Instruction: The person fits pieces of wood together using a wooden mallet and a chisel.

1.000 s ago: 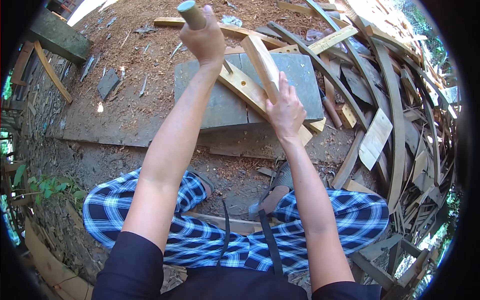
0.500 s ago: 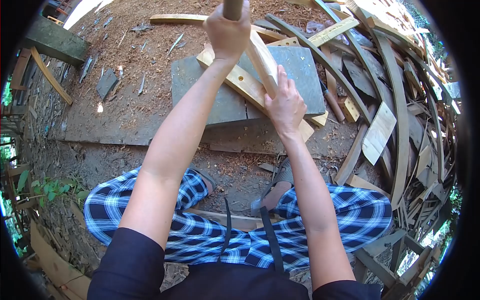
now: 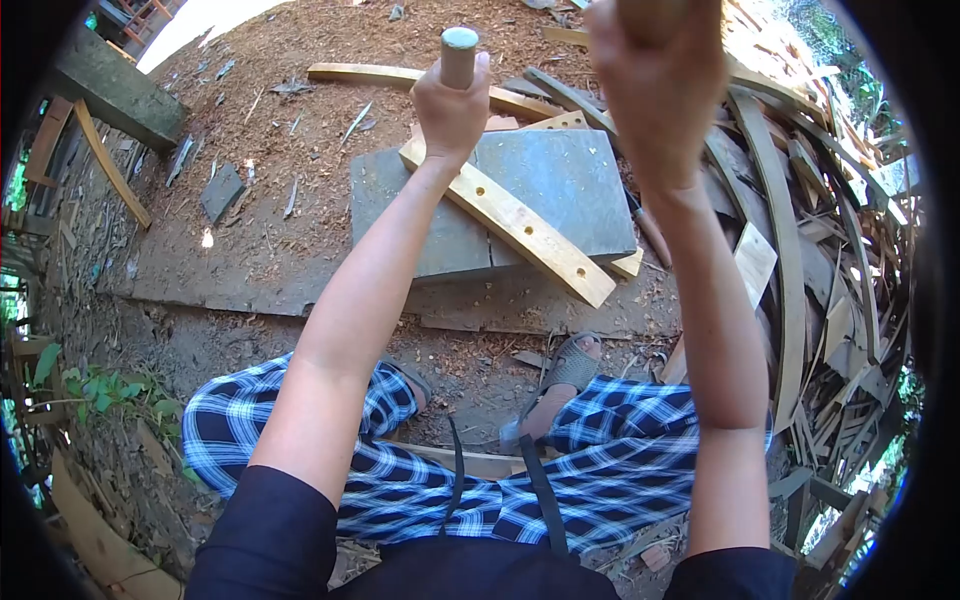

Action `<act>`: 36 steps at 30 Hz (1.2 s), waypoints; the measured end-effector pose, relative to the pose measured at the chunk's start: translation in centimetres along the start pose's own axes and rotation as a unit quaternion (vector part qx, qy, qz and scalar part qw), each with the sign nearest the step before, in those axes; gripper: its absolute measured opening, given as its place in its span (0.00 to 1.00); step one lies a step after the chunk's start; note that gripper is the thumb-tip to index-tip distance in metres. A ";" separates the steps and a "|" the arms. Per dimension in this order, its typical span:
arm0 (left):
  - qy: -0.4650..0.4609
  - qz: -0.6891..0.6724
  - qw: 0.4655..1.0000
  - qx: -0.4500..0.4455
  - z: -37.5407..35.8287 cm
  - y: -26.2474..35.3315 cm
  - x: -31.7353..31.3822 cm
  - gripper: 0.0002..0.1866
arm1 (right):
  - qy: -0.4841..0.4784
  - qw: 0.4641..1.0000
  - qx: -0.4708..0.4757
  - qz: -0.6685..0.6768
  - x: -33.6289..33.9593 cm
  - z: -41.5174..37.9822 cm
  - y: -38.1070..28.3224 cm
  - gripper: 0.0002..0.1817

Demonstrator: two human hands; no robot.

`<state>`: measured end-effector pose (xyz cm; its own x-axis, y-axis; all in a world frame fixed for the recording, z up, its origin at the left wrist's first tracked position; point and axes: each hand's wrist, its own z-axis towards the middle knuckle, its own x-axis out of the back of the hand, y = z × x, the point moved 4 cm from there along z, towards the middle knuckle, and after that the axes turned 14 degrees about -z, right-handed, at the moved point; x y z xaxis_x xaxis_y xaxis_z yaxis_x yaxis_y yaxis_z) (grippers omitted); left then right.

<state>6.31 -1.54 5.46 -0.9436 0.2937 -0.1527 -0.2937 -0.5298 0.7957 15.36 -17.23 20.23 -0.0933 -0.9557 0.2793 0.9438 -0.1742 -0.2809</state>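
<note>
My left hand point(image 3: 450, 115) is closed round an upright round wooden handle point(image 3: 458, 65) with a pale flat end, over the upper end of a light wooden bar point(image 3: 505, 212). What lies below that fist is hidden. The bar has three visible round holes and rests diagonally across a grey block point(image 3: 570, 180). Raised high at the upper right, my right hand point(image 3: 665, 100) is blurred and closed round a brown wooden piece point(image 3: 650, 15), mostly cut off by the frame's top.
Curved planks and scraps point(image 3: 780, 230) are heaped on the right. A thick beam point(image 3: 120, 92) is at the upper left. Wood chips cover the ground round the block, with a dark flat piece point(image 3: 222, 192) to its left. My sandalled foot point(image 3: 572, 368) is below the block.
My right hand has risen from the pale wooden piece over the block to the upper right. My left hand appears slightly lower, still round a handle. The pale piece no longer lies across the bar.
</note>
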 end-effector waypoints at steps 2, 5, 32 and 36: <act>0.000 -0.014 1.000 0.009 0.3 -0.1 0.2 0.14 | -0.244 0.915 0.231 -0.225 -1.8 -2.9 -0.6 0.38; 0.017 -0.037 0.999 -0.010 0.2 0.3 0.2 0.19 | -0.321 0.918 0.166 -0.161 -1.5 -1.0 -0.4 0.42; -0.006 -0.057 0.996 0.069 2.4 -2.5 0.4 0.15 | -0.302 0.933 -0.168 -0.103 -4.0 -19.6 4.8 0.48; 0.105 -0.194 0.943 0.247 4.4 -4.8 3.6 0.12 | -0.274 0.925 -0.231 -0.124 -4.0 -23.3 3.7 0.48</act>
<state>4.96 5.57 3.66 -0.8047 0.1968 -0.5601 -0.5649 0.0367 0.8244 11.85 -19.57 -3.31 0.0060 -0.6312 0.7756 0.6668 -0.5755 -0.4735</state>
